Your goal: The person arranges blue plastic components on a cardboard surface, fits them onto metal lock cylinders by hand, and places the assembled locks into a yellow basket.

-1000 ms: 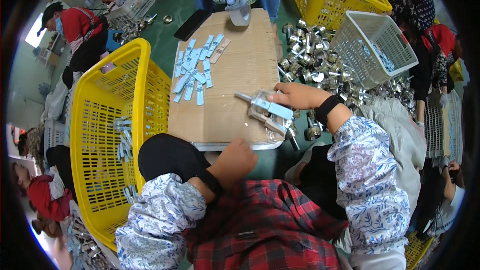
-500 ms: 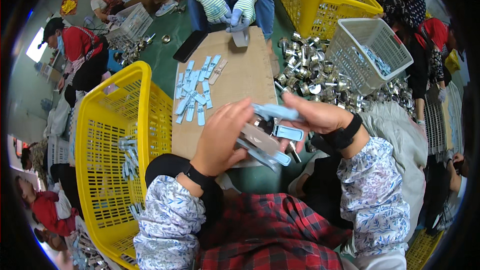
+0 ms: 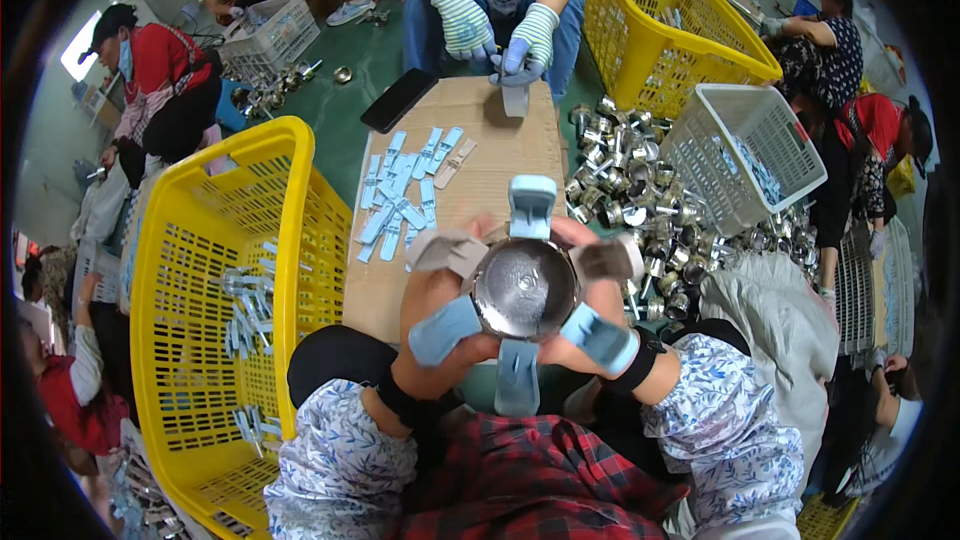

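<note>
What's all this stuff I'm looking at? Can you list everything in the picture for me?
Round metal piece: one, shiny silver with pale blue tabs around its rim, held in both hands.
Cardboard sheet: one, brown, in front of the person.
Blue strips: many, pale blue, scattered on the cardboard's left.
Phone: one, black, far left corner of the cardboard.
Yellow baskets: two, left and far right.
White basket: one, right.
Metal parts heap: many, silver, right of the cardboard.
Co-worker's gloved hands: two, striped, far edge.
Left hand, right hand: gripping the piece.
</note>
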`<move>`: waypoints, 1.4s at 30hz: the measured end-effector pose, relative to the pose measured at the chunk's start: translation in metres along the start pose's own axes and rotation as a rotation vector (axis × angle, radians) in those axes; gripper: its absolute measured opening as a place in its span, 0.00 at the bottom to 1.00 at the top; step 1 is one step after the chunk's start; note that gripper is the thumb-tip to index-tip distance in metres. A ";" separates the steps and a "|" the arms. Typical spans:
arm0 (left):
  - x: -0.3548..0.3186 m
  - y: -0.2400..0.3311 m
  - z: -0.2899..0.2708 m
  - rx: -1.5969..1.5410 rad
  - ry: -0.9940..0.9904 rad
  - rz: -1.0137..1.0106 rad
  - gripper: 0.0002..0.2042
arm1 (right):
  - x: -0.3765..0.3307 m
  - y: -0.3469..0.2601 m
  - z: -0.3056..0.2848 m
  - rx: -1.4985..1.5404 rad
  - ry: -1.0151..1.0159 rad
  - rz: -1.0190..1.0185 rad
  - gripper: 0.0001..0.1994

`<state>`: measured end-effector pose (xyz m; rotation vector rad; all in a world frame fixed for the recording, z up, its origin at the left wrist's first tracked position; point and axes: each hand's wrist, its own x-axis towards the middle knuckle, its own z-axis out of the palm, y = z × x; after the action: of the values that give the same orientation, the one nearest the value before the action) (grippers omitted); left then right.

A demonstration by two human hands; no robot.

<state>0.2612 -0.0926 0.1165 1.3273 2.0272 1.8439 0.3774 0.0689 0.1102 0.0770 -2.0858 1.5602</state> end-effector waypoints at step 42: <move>0.011 -0.036 0.049 0.061 0.108 -0.156 0.18 | 0.006 0.008 -0.039 0.143 -0.346 1.066 0.39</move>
<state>0.2641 -0.0440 0.0783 1.0697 2.1871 1.8358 0.3845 0.1086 0.1132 -0.9129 -2.4200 2.4131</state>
